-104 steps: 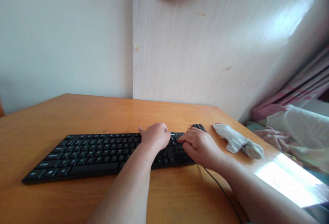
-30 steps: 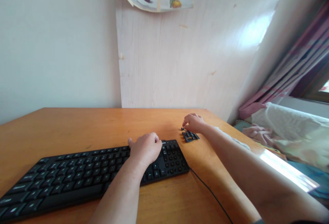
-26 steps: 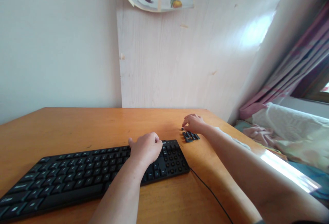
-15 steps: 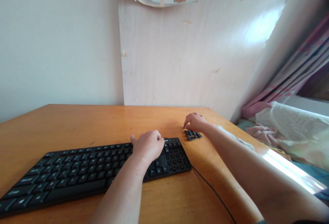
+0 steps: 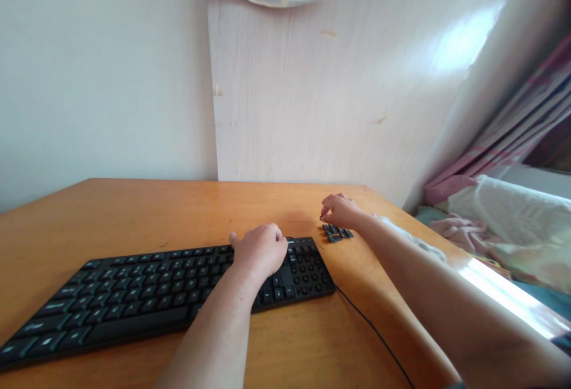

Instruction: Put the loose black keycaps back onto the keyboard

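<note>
While one left hand [image 5: 261,249] lies with curled fingers on one black keyboard [image 5: 143,291], I cannot tell if it grips the edge. One right hand [image 5: 339,210] pinches one small dark key [image 5: 320,217] between thumb and finger, beyond the keyboard's right end. Just beside this hand, one group of loose keys [image 5: 338,235] lies on the one bench [image 5: 289,347]; their exact number I cannot count. One cable [image 5: 372,326] and one pale cloth [image 5: 414,241], partly hidden, are at the right.
</note>
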Motion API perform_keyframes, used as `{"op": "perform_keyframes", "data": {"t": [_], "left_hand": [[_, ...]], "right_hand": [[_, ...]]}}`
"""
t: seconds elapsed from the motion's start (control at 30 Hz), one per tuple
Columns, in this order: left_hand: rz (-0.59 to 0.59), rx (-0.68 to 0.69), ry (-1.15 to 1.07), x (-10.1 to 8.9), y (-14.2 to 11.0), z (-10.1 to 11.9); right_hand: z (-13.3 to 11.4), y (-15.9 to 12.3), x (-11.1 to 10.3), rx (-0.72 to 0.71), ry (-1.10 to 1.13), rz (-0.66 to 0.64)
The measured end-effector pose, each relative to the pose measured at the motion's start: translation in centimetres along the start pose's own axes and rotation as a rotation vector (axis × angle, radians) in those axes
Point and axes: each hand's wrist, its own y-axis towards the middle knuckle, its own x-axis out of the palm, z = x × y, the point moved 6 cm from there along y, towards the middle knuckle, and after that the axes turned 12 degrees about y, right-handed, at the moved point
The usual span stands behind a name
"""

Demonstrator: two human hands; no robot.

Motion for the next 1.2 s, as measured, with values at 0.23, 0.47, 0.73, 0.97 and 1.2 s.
{"op": "perform_keyframes", "data": {"t": [0.23, 0.47, 0.73, 0.97, 1.2], "left_hand": [[-0.006, -0.004, 0.015, 0.1, 0.2, 0.0], [-0.012, -0.017, 0.019, 0.0, 0.2, 0.0], [0.000, -0.003, 0.008, 0.2, 0.3, 0.0], [0.006, 0.002, -0.008, 0.3, 0.3, 0.0], [-0.004, -0.007, -0.014, 0.4, 0.3, -0.1]], "right_hand": [[-4.6, -4.5, -1.7, -0.272, 0.209, 0.091], [-9.0, -9.6, -1.8, -0.432, 0.327, 0.131], [-9.4, -10.6, -0.1, -0.455, 0.323, 0.122], [-9.6, -10.7, 0.3, -0.463, 0.313, 0.100], [-9.8, -10.6, 0.5, -0.463, 0.268, 0.093]]}}
